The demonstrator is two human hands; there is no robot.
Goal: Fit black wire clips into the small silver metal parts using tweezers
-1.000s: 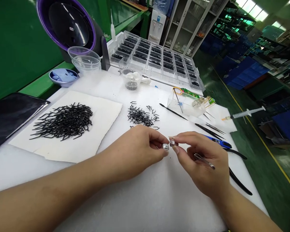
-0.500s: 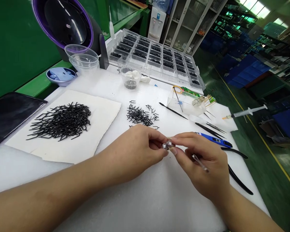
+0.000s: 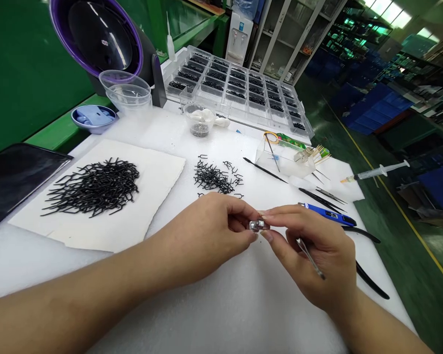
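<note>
Left hand (image 3: 203,236) and right hand (image 3: 317,246) pinch small metal pieces (image 3: 257,225), partly hidden by the fingers.
Right hand also holds thin tool (image 3: 311,260); black handles (image 3: 371,281) are partly behind it.

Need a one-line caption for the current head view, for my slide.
Left hand and right hand bring small silvery metal pieces together above a white work surface.

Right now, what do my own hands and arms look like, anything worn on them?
Your left hand and right hand are both bare: no gloves, rings or wristbands show. The left forearm and right forearm are uncovered as far as the picture reaches, with no sleeve, watch, cable or marking in sight.
</note>
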